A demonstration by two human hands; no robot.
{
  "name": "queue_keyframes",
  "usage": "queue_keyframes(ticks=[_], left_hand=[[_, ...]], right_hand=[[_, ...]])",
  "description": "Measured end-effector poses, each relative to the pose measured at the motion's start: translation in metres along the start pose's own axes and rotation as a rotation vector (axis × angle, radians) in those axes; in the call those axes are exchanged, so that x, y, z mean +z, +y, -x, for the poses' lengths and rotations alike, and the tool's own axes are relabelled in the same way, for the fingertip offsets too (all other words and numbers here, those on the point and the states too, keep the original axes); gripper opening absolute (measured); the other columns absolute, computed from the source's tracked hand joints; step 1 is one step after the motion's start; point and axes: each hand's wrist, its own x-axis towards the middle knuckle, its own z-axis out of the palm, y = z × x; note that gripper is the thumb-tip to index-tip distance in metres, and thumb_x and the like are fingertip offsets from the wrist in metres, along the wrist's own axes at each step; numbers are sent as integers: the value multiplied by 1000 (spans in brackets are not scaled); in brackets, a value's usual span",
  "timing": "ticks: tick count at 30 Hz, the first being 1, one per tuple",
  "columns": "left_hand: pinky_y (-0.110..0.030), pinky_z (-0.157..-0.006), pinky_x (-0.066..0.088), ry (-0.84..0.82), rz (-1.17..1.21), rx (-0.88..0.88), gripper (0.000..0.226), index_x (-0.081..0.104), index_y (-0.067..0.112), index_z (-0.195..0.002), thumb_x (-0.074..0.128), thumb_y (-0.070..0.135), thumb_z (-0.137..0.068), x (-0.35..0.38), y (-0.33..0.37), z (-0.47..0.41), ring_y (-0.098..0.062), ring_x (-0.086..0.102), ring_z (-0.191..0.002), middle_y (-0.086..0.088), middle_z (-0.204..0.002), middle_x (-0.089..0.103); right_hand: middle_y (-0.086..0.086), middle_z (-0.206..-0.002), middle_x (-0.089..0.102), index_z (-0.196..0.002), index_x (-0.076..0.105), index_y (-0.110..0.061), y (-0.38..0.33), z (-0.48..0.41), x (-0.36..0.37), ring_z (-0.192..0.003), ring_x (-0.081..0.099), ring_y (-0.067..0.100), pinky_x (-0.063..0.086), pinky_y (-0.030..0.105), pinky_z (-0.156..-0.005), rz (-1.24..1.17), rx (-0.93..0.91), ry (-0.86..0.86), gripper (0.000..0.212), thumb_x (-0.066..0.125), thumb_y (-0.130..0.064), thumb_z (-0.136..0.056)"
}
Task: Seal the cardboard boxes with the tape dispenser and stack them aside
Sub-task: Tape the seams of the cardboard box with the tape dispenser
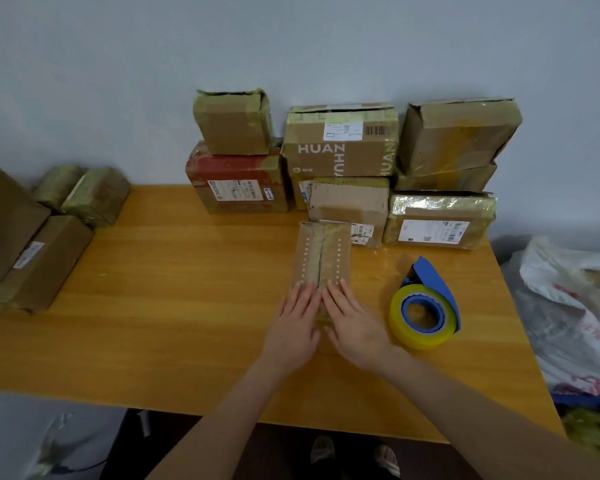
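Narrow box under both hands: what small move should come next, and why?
Probably the right hand should reach for the tape dispenser lying just to its right on the table, while the left hand holds the flaps down. Both hands rest flat on the near end of the narrow box, its centre seam shows as a dark line, and neither hand holds the dispenser.

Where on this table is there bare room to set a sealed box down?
Widest bare wood: between the left box pile and the narrow box under the left hand. Also a strip along the near edge of the table. Crowded: stacked boxes at back right, tape dispenser beside the right hand.
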Motion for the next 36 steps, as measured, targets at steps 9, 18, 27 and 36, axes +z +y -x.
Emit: queue_keyframes(ticks=[9,18,27,36], left_hand=[[-33,-116,26,141,570,-236,66,-3,14,-153,38,27,-103,-13,-1,-2,-17,13,-147,-2,-161,-7],[-39,-106,41,148,866,-438,56,24,13,-151,45,27,-101,-17,-3,-5,-22,46,-128,-8,-143,45],[-10,-62,47,273,814,-570,34,65,13,-120,67,27,-89,-19,-17,-5,-8,63,-75,9,-85,65],[-11,-54,42,258,762,-613,23,68,12,-100,75,23,-81,-18,-17,-13,-7,58,-66,11,-69,58]], right_hand=[[2,-156,-30,-152,-16,-20,2,3,-3,-150,4,25,23,38,-118,-296,235,-11,73,32,-45,-103],[5,-132,59,-155,9,-20,7,-1,-15,-101,62,14,52,23,-78,-694,337,83,68,46,-35,-101],[-12,-71,55,-147,36,-19,17,-1,-18,-60,55,0,39,8,-44,-691,378,185,65,66,-30,-91],[-4,-94,70,-144,44,-29,18,-8,-16,-68,58,5,44,10,-54,-481,380,153,58,67,-28,-90]])
